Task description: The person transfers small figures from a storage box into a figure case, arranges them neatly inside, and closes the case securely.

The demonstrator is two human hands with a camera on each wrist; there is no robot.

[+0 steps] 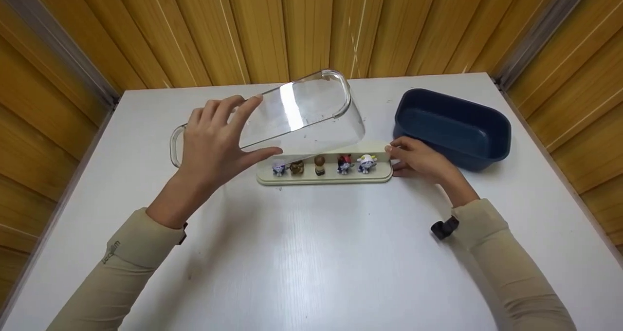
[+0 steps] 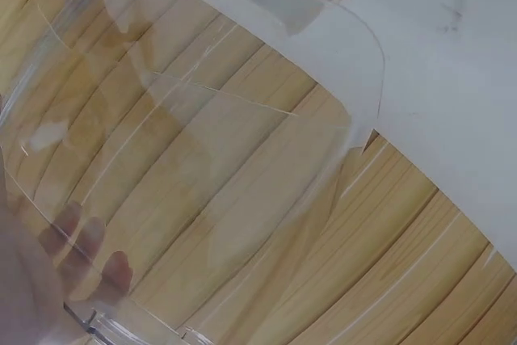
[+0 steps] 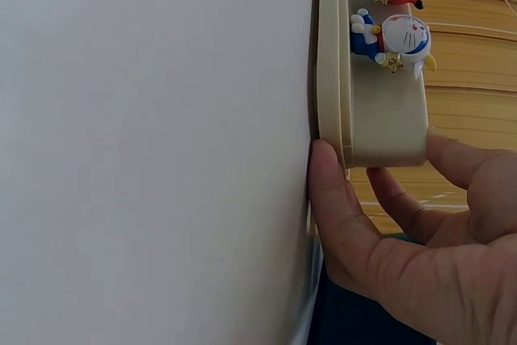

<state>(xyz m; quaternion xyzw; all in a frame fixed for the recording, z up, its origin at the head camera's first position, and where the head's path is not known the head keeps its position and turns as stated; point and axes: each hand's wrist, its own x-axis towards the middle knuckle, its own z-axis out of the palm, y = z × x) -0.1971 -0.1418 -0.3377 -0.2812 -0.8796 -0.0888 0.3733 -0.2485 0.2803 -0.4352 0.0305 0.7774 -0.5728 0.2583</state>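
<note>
My left hand [image 1: 210, 138] grips a clear plastic cover [image 1: 316, 109], its thumb and fingers spread across the width. Tilted, with its right end higher and farther back, the cover is held behind and above a cream display stand [image 1: 311, 180]. In the left wrist view the see-through cover [image 2: 210, 119] fills much of the picture, fingertips [image 2: 117, 271] showing through it. On the stand several small figurines stand in a row, among them a blue-and-white one in a cow hood [image 1: 366, 164]. My right hand [image 1: 421, 161] holds the stand's right end between thumb and fingers.
A dark blue rectangular bin [image 1: 452, 126] stands at the back right, close behind my right hand. The white table [image 1: 302, 258] ends at yellow wood-look panels [image 1: 306, 29] at the back and on both sides.
</note>
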